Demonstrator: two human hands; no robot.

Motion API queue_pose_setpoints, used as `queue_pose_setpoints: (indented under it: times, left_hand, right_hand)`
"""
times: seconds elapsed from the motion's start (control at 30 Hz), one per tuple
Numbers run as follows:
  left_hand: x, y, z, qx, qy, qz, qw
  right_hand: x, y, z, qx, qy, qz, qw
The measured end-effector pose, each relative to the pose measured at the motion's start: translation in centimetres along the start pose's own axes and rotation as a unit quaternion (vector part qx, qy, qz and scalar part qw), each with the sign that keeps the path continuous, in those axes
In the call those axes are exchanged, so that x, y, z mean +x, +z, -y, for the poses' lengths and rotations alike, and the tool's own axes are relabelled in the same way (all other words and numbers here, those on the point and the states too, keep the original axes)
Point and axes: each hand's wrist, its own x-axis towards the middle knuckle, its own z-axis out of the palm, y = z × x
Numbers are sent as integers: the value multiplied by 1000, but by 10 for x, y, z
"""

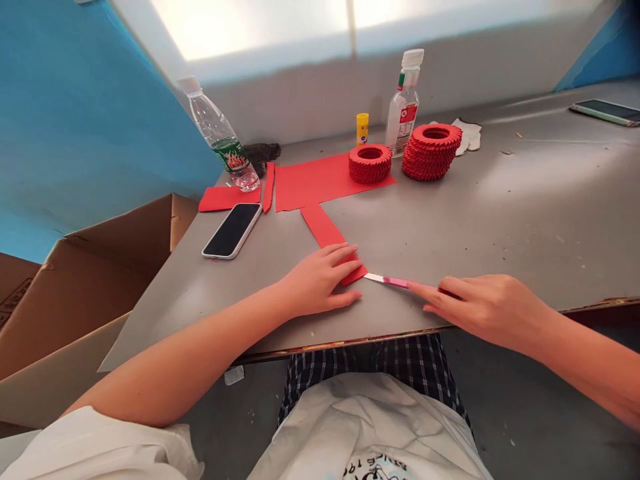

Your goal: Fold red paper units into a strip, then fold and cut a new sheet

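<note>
A red paper strip [324, 227] lies slantwise on the grey table. My left hand [320, 280] rests flat over its near end, fingers spread. My right hand [480, 307] is closed around the handle of a pink craft knife [395, 283]. The knife's pale blade points left, its tip at the strip's near corner. Beyond the strip lies a larger red paper sheet [310, 180], with a narrow folded red strip [269, 187] beside it. My right fingers hide part of the knife's handle.
A white-edged phone [233, 232] and a water bottle [225, 143] stand left. At the back are a glue stick [363, 129], a clear bottle [403, 110], and two ring stacks of folded red paper [370, 167]. Another phone [607, 112] lies far right. A cardboard box [100, 267] sits left.
</note>
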Motion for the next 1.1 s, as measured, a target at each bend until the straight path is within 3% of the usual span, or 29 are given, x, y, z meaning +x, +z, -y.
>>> queue_pose_setpoints:
  times: [0.1,0.23,0.43,1.1]
  left_hand:
    - [-1,1,1,2,14,40,999]
    - [-4,0,4,-9,28,83,996]
    - [-8,1,6,-57,33,84,994]
    - [-7,-4,13,-83,46,112,989]
  right_hand:
    - [0,2,-1,23,-5,36,999]
    - [0,5,-3,53,-6,38,998]
    - [2,6,-3,62,-10,28,998]
    - [12,16,-12,84,-29,27,996]
